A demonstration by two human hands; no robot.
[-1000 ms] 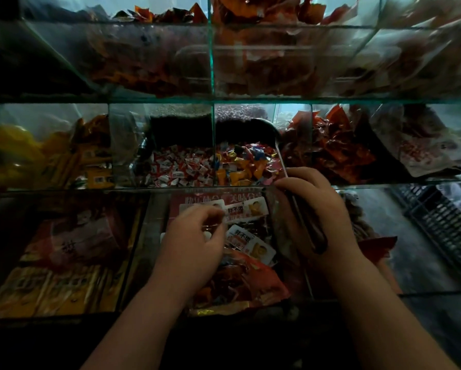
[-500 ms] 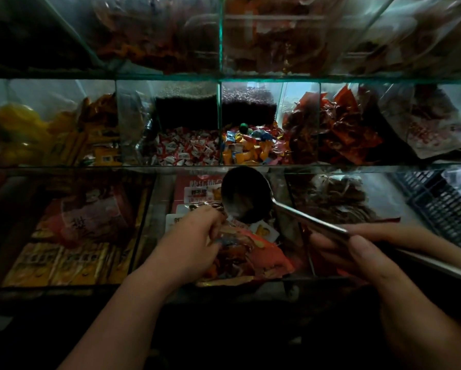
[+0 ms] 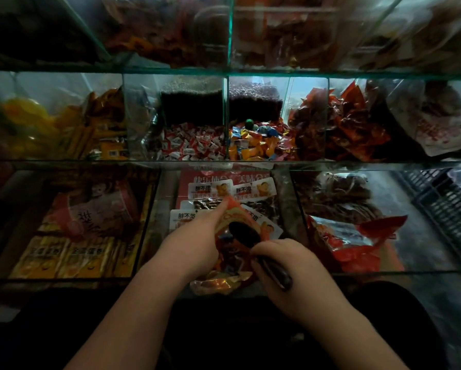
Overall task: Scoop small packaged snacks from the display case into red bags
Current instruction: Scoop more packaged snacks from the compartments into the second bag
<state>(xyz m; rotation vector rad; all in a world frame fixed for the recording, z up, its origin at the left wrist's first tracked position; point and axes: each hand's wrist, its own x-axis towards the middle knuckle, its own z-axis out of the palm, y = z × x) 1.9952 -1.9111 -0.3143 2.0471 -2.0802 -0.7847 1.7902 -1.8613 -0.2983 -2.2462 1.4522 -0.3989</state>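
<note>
one red bag (image 3: 229, 260) is held open by the left hand (image 3: 190, 248) so the scoop (image 3: 244, 234), clenched in the right hand (image 3: 300, 263), fits inside.

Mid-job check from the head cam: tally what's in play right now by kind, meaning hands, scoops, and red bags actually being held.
Hands: 2 (left hand, right hand)
Scoops: 1 (scoop, gripped by the right hand, bowl at the bag's mouth)
Red bags held: 1 (red bag, gripped by the left hand)
Total: 4
</note>
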